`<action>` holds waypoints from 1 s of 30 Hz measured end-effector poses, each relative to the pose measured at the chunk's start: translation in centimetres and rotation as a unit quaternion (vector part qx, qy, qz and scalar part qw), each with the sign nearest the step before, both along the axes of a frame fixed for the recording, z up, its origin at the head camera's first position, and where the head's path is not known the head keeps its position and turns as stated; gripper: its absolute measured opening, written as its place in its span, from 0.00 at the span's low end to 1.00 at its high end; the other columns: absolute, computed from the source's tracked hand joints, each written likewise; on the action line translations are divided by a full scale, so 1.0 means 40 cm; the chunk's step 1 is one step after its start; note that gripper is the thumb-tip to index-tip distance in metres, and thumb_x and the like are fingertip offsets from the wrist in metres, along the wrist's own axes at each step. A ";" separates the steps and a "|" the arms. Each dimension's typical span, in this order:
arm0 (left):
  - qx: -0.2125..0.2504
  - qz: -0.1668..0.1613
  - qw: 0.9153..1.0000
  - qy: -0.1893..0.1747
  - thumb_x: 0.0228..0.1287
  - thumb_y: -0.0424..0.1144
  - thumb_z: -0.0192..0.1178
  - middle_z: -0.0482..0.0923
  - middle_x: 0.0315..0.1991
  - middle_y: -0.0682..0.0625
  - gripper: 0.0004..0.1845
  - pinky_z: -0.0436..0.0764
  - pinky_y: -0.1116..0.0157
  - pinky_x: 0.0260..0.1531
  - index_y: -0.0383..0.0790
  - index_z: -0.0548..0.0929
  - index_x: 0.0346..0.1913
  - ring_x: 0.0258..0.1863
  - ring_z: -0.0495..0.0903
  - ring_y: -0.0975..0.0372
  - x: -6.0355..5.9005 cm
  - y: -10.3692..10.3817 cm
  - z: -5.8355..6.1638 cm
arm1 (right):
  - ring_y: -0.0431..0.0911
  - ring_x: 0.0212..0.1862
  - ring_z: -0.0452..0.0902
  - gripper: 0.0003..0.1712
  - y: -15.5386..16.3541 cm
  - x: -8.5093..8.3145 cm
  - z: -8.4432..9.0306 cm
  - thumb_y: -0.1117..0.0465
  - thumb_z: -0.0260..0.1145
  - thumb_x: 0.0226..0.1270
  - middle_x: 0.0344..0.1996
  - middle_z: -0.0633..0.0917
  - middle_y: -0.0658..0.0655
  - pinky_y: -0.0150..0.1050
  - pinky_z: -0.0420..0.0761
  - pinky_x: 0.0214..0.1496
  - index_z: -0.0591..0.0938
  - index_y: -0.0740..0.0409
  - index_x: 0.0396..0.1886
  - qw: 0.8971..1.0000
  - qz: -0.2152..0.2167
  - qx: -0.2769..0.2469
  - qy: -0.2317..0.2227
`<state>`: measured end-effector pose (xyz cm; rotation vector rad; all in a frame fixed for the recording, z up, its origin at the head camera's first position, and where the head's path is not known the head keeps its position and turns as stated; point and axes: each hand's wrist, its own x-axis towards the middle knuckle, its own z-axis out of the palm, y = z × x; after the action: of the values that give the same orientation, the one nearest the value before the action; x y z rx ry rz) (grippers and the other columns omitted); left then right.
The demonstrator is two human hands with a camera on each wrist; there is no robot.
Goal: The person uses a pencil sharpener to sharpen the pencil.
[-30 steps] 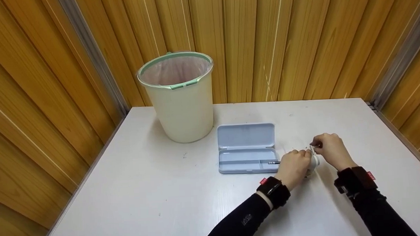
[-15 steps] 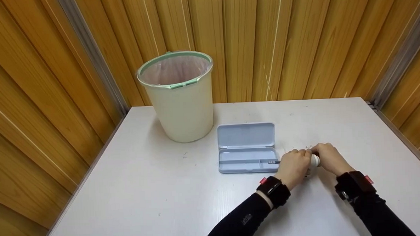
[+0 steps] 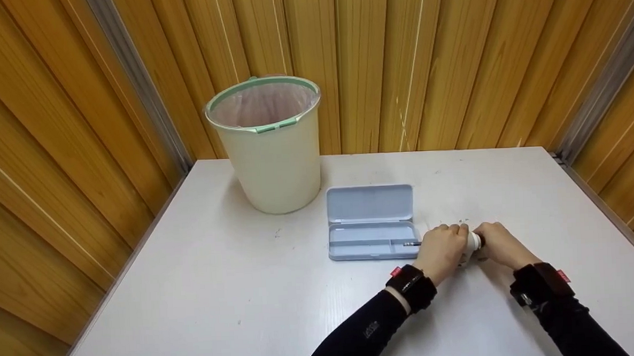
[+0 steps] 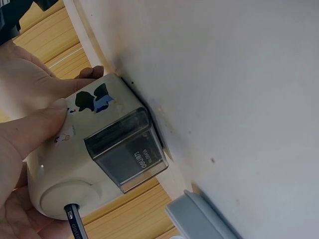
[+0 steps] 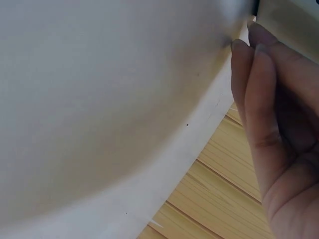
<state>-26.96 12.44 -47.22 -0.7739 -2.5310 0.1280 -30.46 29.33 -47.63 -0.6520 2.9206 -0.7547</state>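
Note:
My left hand (image 3: 442,253) grips a white crank pencil sharpener (image 4: 65,159) with dark stickers and a clear shavings drawer (image 4: 130,158); thumb and fingers wrap round its body in the left wrist view. A dark pencil (image 4: 75,221) sticks out of the sharpener's hole, its end reaching over the pencil case in the head view. At the sharpener's far end, my right hand (image 3: 503,246) has its fingers curled at the crank, pinching the handle, which is mostly hidden. In the right wrist view, thumb and fingertips come close together near the top right.
An open light-blue pencil case (image 3: 360,250) with divided compartments lies left of the sharpener. Behind it to the left stands a cream bin (image 3: 274,169) with a green rim and a liner. The white table (image 3: 193,290) meets wood-patterned walls (image 3: 365,63) at the back.
My right hand has circled with the crank, from high beside the sharpener down to a lower position at its end. The left hand, sharpener and pencil stay in place.

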 end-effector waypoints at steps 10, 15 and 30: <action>-0.004 0.004 1.000 0.001 0.59 0.43 0.67 0.85 0.43 0.61 0.20 0.80 0.77 0.33 0.49 0.81 0.56 0.35 0.82 0.71 0.002 0.002 0.004 | 0.40 0.23 0.74 0.09 0.008 0.011 -0.004 0.71 0.79 0.39 0.20 0.86 0.58 0.34 0.74 0.27 0.84 0.65 0.20 0.999 0.017 0.000 0.029; -0.005 -0.002 1.000 -0.008 0.60 0.44 0.67 0.85 0.46 0.60 0.22 0.80 0.78 0.35 0.48 0.81 0.58 0.37 0.82 0.71 -0.001 -0.003 0.001 | 0.41 0.23 0.76 0.09 0.007 0.017 -0.014 0.70 0.78 0.40 0.20 0.86 0.58 0.33 0.75 0.26 0.84 0.65 0.21 0.999 0.007 -0.022 0.031; -0.017 -0.010 0.999 -0.042 0.56 0.54 0.69 0.83 0.50 0.59 0.33 0.80 0.78 0.40 0.46 0.76 0.63 0.42 0.82 0.70 -0.006 -0.009 0.006 | 0.44 0.27 0.78 0.14 0.007 0.043 -0.001 0.66 0.77 0.47 0.26 0.87 0.61 0.33 0.77 0.29 0.85 0.70 0.31 0.999 -0.015 -0.033 -0.011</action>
<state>-27.22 12.06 -46.98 -0.8347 -2.6059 0.1340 -28.72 29.61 -47.69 -0.6026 2.9021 -0.8580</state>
